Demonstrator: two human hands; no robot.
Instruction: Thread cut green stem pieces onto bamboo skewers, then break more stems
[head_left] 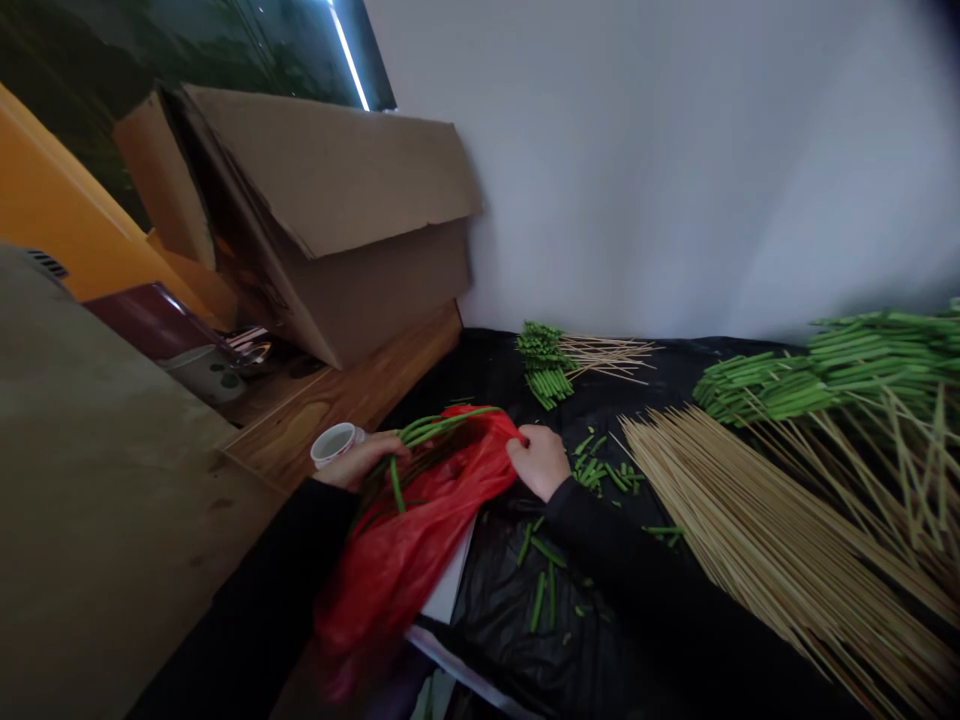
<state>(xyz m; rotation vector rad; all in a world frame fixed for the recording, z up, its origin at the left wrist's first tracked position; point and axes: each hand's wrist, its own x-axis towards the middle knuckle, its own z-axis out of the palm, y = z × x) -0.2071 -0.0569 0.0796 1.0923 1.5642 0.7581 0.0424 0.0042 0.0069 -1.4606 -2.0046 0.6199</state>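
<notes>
A red plastic bag hangs between my hands, its mouth towards the wall. My left hand is closed around long green stems at the bag's opening; one stem bends down over the red plastic. At the opposite side, my right hand pinches the rim of the bag. Short cut green pieces lie on the black sheet just right of my right hand, with more below it. Behind them rests a bundle of green pieces on sticks.
Bare wooden skewers lie in a big pile at the right, below skewered green bundles. A white cup stands beside my left hand. A large cardboard box sits at the back left, against a pale wall.
</notes>
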